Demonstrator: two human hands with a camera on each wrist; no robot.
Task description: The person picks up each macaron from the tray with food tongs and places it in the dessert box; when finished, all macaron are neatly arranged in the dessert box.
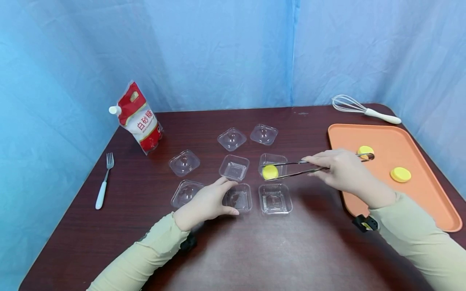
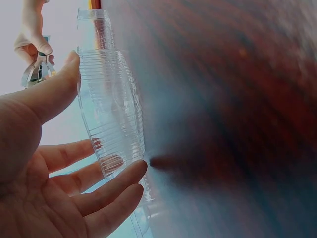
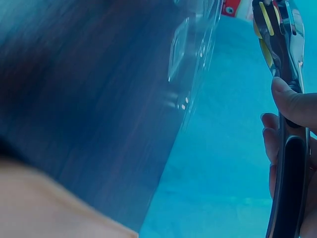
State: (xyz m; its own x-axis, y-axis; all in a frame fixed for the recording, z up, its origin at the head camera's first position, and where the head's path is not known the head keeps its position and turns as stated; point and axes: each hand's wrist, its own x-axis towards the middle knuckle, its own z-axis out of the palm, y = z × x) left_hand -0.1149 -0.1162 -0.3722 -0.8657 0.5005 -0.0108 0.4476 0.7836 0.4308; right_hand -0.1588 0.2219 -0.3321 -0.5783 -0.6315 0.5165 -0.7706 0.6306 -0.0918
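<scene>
My right hand (image 1: 344, 169) holds a pair of metal tongs (image 1: 298, 174) with a dark handle, seen close up in the right wrist view. Between the tong tips is a yellow round disc (image 1: 270, 172), over the far right clear plastic box (image 1: 277, 158). My left hand (image 1: 209, 201) grips the near left box (image 1: 243, 198), thumb on one side and fingers on the other, as the left wrist view shows. The near right box (image 1: 275, 199) and far left box (image 1: 234, 167) stand beside it.
An orange tray (image 1: 378, 137) at the right bears two yellow discs (image 1: 401, 174). Behind it lies a white whisk (image 1: 382, 115). Several clear domed lids (image 1: 184, 162) lie left of and behind the boxes. A red-and-white sugar pouch (image 1: 141, 121) and a fork (image 1: 104, 182) are at the left.
</scene>
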